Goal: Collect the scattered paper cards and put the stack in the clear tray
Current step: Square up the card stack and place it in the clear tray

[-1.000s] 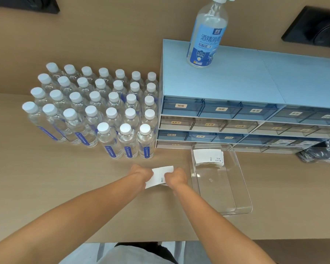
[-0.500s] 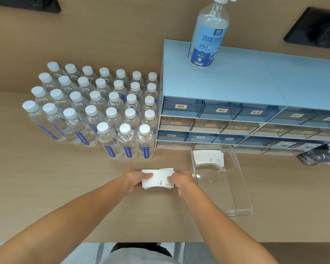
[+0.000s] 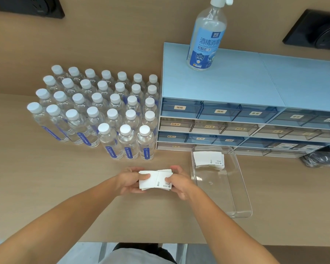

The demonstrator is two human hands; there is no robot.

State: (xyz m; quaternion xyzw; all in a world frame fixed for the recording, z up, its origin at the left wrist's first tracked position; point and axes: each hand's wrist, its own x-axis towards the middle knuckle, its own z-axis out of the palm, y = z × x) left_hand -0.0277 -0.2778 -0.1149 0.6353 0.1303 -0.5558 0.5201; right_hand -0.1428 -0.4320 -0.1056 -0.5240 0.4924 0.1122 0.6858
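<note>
A small stack of white paper cards is held over the table, flat side up, between both hands. My left hand grips its left edge with the thumb on top. My right hand grips its right edge the same way. The clear tray lies just to the right of my hands, long side running away from me. Another stack of white cards rests inside the tray at its far end.
Several water bottles with white caps stand in rows at the back left. A blue drawer cabinet stands behind the tray, with a spray bottle on top. A dark bag lies at the far right.
The cards have gone from tilted and loosely gathered to a flatter, squared stack held level between both hands. The hands have shifted slightly toward me.
</note>
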